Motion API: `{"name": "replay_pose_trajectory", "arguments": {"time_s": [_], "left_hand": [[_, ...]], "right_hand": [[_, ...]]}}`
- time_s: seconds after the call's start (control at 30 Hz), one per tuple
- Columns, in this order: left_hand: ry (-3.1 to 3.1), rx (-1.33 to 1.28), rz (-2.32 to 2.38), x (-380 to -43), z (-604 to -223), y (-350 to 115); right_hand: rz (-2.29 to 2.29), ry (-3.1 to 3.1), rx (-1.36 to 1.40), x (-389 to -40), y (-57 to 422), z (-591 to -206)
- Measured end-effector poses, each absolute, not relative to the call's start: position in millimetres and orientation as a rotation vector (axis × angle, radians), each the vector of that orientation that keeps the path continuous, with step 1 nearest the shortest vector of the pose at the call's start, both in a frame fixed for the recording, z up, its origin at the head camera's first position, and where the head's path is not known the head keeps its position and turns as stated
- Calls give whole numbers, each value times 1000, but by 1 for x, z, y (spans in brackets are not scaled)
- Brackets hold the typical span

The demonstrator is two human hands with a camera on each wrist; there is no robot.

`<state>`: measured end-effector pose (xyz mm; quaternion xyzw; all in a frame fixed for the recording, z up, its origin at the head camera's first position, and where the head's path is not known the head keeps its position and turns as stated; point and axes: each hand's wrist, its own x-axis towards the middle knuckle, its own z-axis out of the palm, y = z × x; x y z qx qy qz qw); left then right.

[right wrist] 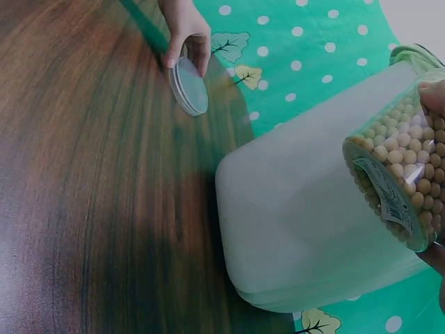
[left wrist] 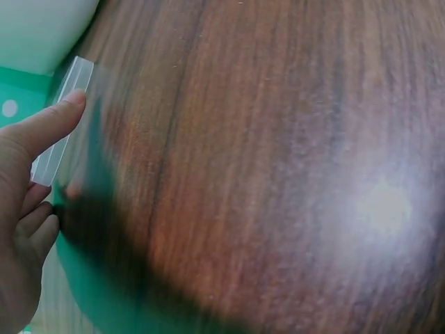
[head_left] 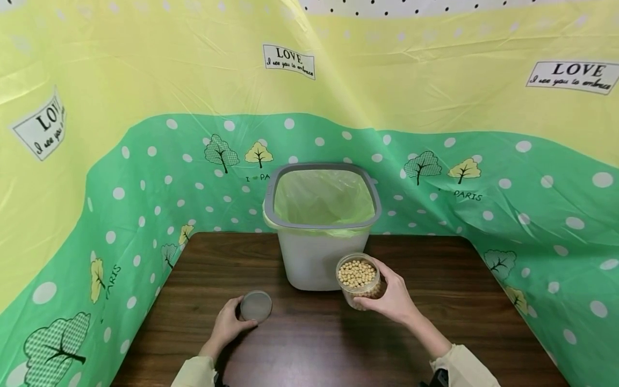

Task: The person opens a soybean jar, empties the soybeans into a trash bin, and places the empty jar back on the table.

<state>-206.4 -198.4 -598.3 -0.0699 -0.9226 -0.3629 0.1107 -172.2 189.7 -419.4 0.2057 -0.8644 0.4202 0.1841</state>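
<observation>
My right hand (head_left: pixel 394 295) grips a clear jar (head_left: pixel 352 298) around its side, in front of the bin and raised off the table. Small round beige beans, which look like soybeans (head_left: pixel 357 273), fill the jar, and its mouth is uncovered. In the right wrist view the jar (right wrist: pixel 400 167) shows its base with a label. Over the table's left part, my left hand (head_left: pixel 227 325) pinches a round translucent lid (head_left: pixel 256 306) by its edge. The left wrist view shows this lid (left wrist: pixel 66 125) edge-on, between thumb and fingers.
A pale bin (head_left: pixel 314 258) with a grey rim and a light green liner bag (head_left: pixel 324 199) stands at the back middle of the dark wooden table (head_left: pixel 300 344). Behind and at both sides hangs a green and yellow patterned sheet (head_left: pixel 159 177).
</observation>
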Motion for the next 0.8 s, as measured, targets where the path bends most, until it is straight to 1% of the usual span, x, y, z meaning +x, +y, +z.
{"name": "replay_pose_trajectory", "arguments": {"time_s": [0.13, 0.53, 0.8], "left_hand": [[-2717, -209, -1022, -205, -600, -197], [-2764, -183, -977, -202, -603, -193], [-2718, -207, -1024, -203, -596, -197]], "right_hand": [[1186, -2449, 577, -169, 187, -414], [1191, -2453, 550, -167, 188, -417], [1191, -2448, 574, -169, 191, -415]]}}
